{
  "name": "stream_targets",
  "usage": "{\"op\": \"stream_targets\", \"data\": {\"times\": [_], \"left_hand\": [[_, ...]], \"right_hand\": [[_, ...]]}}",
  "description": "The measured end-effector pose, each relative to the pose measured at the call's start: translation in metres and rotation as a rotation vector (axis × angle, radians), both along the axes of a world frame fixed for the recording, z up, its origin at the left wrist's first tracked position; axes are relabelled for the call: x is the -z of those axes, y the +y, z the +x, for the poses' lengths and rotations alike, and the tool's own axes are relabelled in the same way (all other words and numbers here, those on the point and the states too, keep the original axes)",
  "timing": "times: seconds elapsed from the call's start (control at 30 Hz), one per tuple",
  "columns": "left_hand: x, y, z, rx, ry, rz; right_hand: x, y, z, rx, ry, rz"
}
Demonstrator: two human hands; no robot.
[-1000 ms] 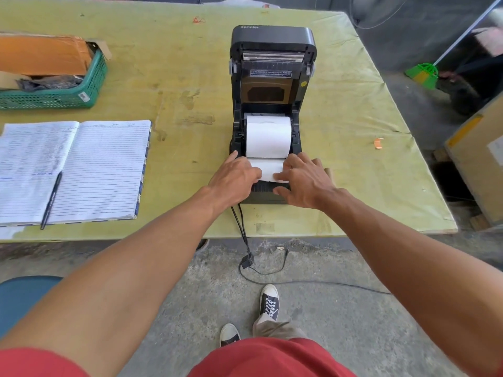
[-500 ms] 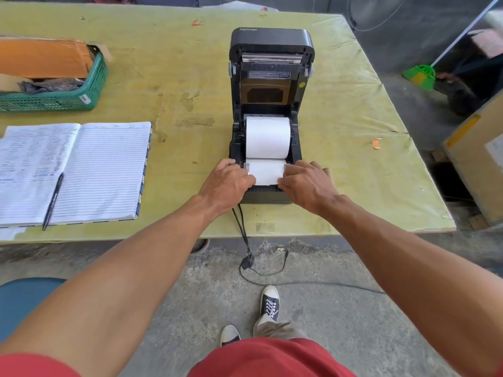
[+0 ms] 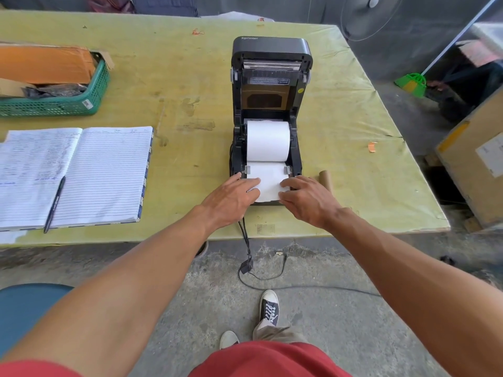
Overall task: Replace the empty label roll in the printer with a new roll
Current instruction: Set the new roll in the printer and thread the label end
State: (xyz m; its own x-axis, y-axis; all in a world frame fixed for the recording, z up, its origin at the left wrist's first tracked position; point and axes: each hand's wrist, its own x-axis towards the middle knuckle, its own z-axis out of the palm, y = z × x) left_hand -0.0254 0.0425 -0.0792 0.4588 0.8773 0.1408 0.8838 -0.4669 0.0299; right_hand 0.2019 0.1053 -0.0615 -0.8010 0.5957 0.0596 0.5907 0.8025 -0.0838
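A black label printer (image 3: pixel 270 58) stands on the table with its lid tipped up and back. A full white label roll (image 3: pixel 268 140) lies in its bay. The roll's loose end (image 3: pixel 268 182) runs forward between two grey guides and over the front edge. My left hand (image 3: pixel 231 201) rests on the strip's left edge, fingers flat. My right hand (image 3: pixel 306 198) presses the strip's right edge. A bare brown cardboard core (image 3: pixel 326 179) lies on the table just right of the printer, partly hidden by my right hand.
The yellow-green table (image 3: pixel 177 85) carries an open ruled notebook (image 3: pixel 89 172) with a black pen (image 3: pixel 54 204), and a green basket (image 3: pixel 68 104) of parcels at far left. A black cable (image 3: pixel 246 248) hangs off the front edge. Cardboard boxes (image 3: pixel 476 164) stand on the floor at right.
Both hands slid toward me along the strip and spread apart, drawing the paper end out over the printer's front. The cardboard core beside my right hand has come into sight.
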Motion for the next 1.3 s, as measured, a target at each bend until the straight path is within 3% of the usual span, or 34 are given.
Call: {"op": "stream_targets", "data": {"times": [0.4, 0.7, 1.0, 1.3], "left_hand": [[0.011, -0.012, -0.002, 0.042, 0.019, -0.004], [0.009, -0.011, -0.001, 0.142, -0.051, 0.091], [0.011, -0.015, -0.002, 0.210, -0.087, -0.027], [0.006, -0.019, -0.002, 0.231, -0.083, 0.031]], "right_hand": [[0.008, -0.012, 0.003, -0.080, 0.120, 0.018], [0.004, -0.005, -0.002, -0.027, 0.233, 0.003], [0.007, -0.006, 0.002, -0.018, 0.188, 0.046], [0.013, -0.002, 0.002, -0.025, 0.137, 0.079]]}}
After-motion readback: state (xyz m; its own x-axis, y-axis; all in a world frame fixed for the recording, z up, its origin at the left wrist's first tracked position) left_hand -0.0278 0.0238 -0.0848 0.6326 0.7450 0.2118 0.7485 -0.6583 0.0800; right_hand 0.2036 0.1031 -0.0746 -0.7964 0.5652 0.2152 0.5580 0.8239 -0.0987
